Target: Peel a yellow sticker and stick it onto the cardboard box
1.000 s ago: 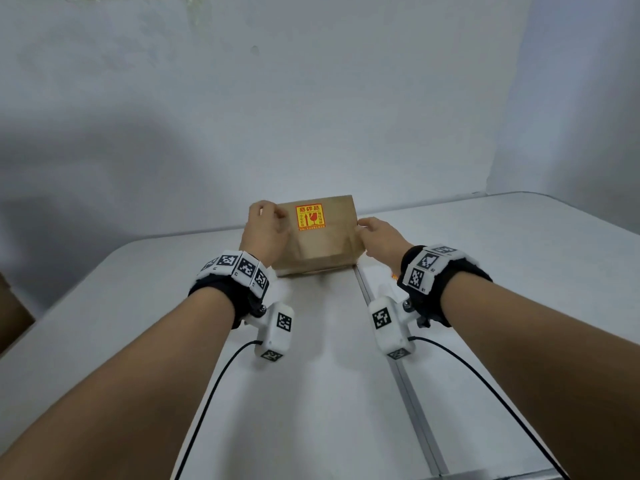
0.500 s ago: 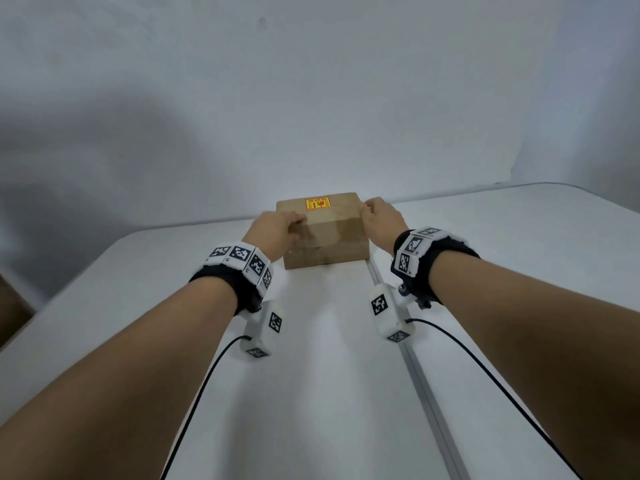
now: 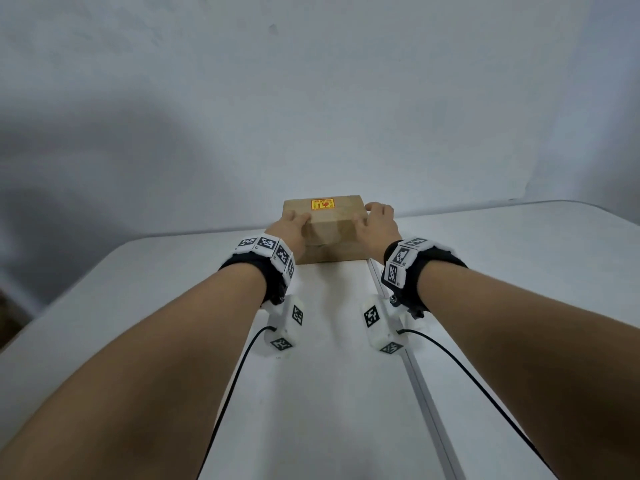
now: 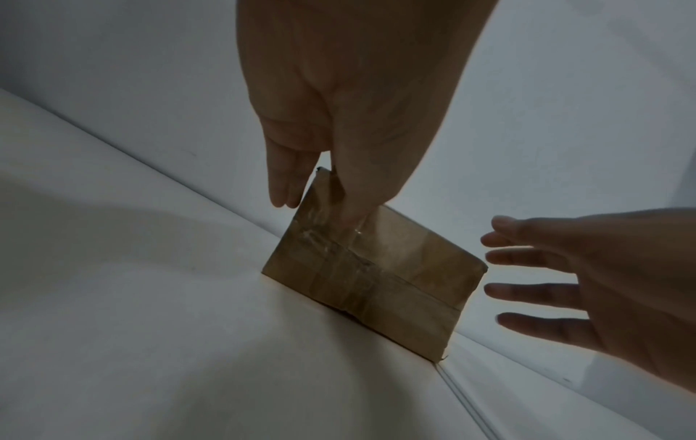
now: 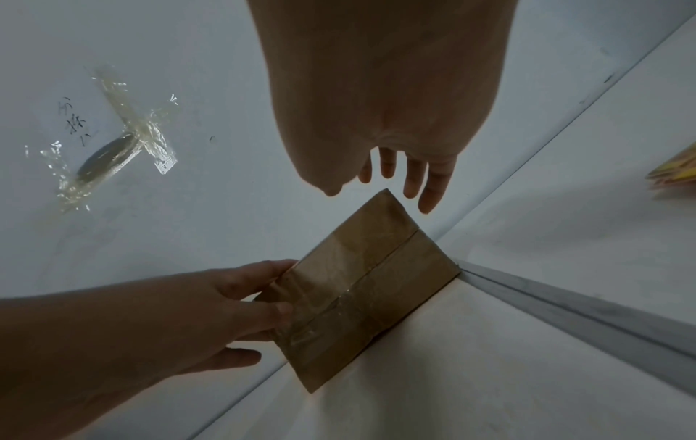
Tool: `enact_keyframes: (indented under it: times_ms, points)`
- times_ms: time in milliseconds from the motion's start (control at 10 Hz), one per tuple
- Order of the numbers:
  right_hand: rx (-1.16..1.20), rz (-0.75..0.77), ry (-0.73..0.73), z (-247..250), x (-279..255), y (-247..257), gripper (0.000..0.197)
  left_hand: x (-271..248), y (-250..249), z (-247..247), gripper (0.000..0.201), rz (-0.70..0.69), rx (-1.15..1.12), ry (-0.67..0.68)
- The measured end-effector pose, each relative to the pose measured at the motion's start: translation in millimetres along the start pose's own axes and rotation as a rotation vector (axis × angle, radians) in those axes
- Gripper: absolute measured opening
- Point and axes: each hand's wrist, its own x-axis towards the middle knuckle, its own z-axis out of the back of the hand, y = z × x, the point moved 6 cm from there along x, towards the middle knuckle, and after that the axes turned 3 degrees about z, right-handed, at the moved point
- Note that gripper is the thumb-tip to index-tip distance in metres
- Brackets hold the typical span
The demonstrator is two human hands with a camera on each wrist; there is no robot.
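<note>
The cardboard box (image 3: 330, 233) lies flat at the far middle of the white table (image 3: 329, 393). A yellow sticker (image 3: 322, 204) with red print is stuck on its top face. My left hand (image 3: 292, 226) grips the box's left end, thumb on the taped front face and fingers round the side, as the left wrist view shows for box (image 4: 376, 268) and hand (image 4: 339, 166). My right hand (image 3: 376, 221) hovers at the box's right end with straight, spread fingers (image 4: 527, 256), a small gap away. The right wrist view shows the right hand (image 5: 391, 160) above the box's corner (image 5: 361, 285).
A metal seam rail (image 3: 420, 393) runs down the table from the box's right corner. Yellow sticker sheets (image 5: 674, 169) lie on the table to the right. A dark disc taped to the wall (image 5: 113, 151) sits behind the box. Something brown (image 3: 8, 306) shows at the left edge.
The box went from tilted, sticker facing me, to flat on the table and farther back. Both hands moved forward with it, and the right hand's fingers came off the box.
</note>
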Motion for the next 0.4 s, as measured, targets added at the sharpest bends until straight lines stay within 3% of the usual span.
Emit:
enact_keyframes:
  times_ms: [300,400]
  points:
    - [-0.009,0.000,0.008,8,-19,13,0.047,-24,1,9,0.071,0.071,-0.086,-0.008]
    - [0.028,0.009,-0.017,21,-30,22,0.045,-41,-6,29,0.070,0.030,-0.108,-0.042]
